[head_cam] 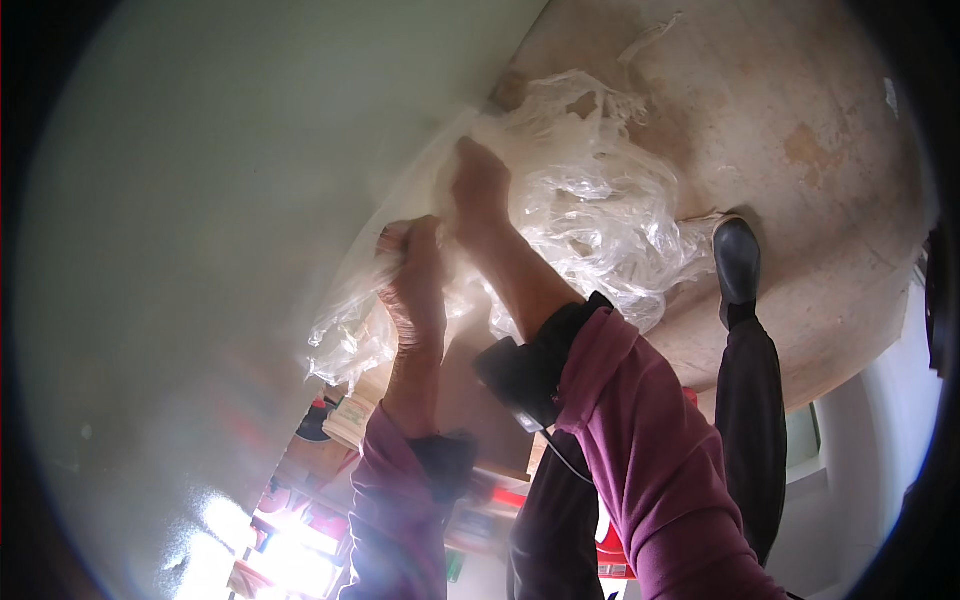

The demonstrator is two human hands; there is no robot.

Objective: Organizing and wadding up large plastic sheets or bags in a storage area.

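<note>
Both my hands are closed on clear plastic film, which lies crumpled over the floor and stretches towards the edge of a large pale, smooth surface on the left. My left hand grips the film near that surface's edge, its fingers curled. Slightly above and to the right, my right hand is a fist in the film, a little blurred. The film partly veils both hands. A black band with a small box and a cable sits on my right wrist.
The large pale surface fills the left side. The stained floor spreads at the upper right. My dark shoe touches or nearly touches the film's right end. Several boxes and red items stand low, below my hands, beside a bright glare.
</note>
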